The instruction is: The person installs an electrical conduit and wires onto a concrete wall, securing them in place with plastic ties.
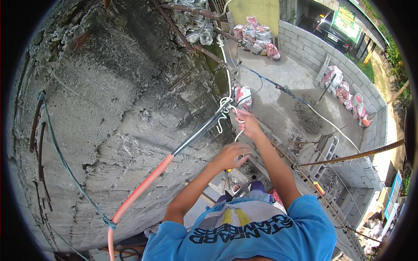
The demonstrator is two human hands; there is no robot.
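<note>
My right hand is closed in a pinch on a white wire, beside a tangle of loops and knots. The wire drops from those fingers and passes behind my left hand. That hand is loosely curled, with fingers and thumb apart; its far side is hidden. Several black and white wires run from the knot into an orange corrugated conduit. Above the knot, a white cord stretches up toward rusty rebar.
A rough concrete wall fills the left side, with rebar and a green rope along it. Far below lie a concrete floor, filled sacks and a grey block wall. A rusty bar crosses at right.
</note>
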